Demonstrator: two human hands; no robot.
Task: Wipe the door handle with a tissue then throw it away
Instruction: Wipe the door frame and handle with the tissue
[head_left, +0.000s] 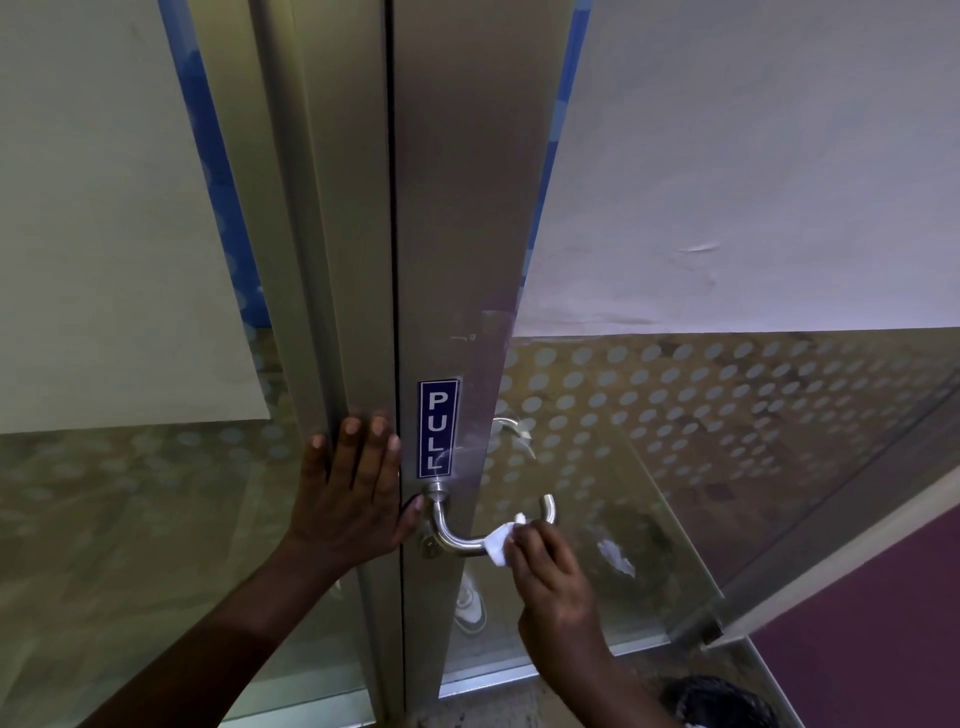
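Observation:
A curved steel door handle (451, 534) sticks out of the metal door stile (457, 260), just below a blue PULL sticker (438, 427). My right hand (550, 577) presses a crumpled white tissue (500, 540) against the handle's horizontal bar, near its right bend. My left hand (349, 493) lies flat with fingers spread on the frame to the left of the handle, holding nothing. The handle's far end (549, 508) rises behind the tissue.
The door's glass pane (727, 415) carries a frosted dot pattern, and paper sheets cover its upper part. A second handle (511, 428) shows through the glass. A dark bin (722, 701) sits on the floor at lower right, and a white shoe (470, 605) appears below the handle.

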